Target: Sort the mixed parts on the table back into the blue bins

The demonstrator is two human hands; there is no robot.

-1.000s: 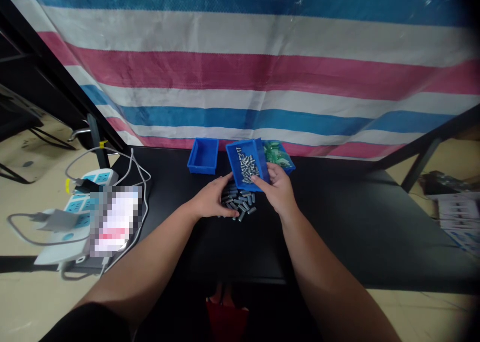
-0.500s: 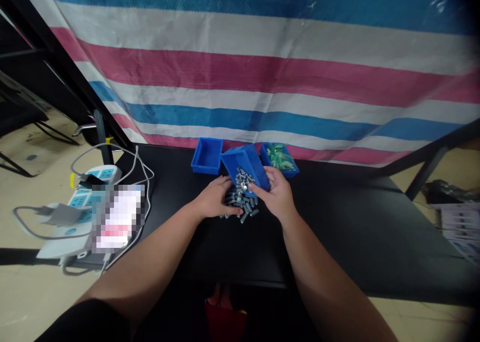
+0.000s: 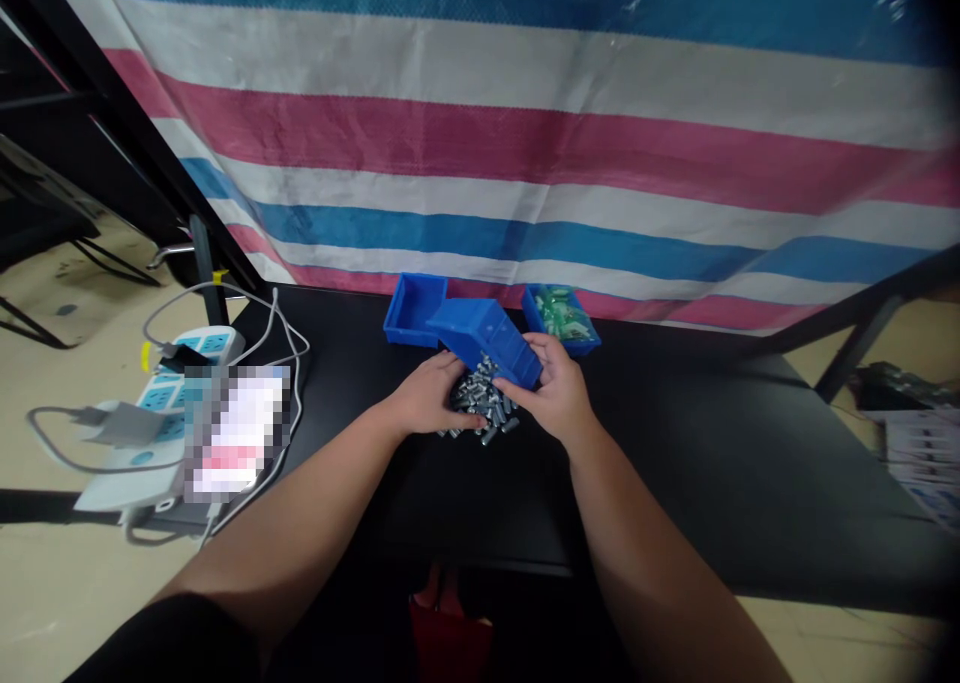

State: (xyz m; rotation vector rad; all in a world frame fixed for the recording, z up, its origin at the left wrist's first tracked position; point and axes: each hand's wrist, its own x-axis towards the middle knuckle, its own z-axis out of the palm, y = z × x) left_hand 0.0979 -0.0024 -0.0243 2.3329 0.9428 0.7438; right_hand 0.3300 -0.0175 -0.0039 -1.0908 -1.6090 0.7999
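My right hand (image 3: 559, 388) grips the side of a blue plastic bin (image 3: 484, 331), which is tipped steeply with its opening facing down. Below its mouth, small silvery metal cylinders (image 3: 487, 413) lie heaped on the black table; their exact kind is too small to tell. Cupped against the left side of this heap is my left hand (image 3: 429, 395), fingers apart and partly curved behind the pieces. The tilted bin hides the back of the heap and whatever is still inside it.
Behind, to the left, stands a second blue bin (image 3: 412, 339). Another blue bin (image 3: 585, 347), holding green and clear pieces (image 3: 559, 313), is at the back right. A power strip (image 3: 139, 463) with cables and a blurred-out phone-like object (image 3: 240, 433) are at the left. Striped sheeting (image 3: 480, 143) hangs behind the table.
The blue bin in my right hand has tipped further over, so its outer base now shows. More metal cylinders lie in the heap. My left hand has stayed almost still.
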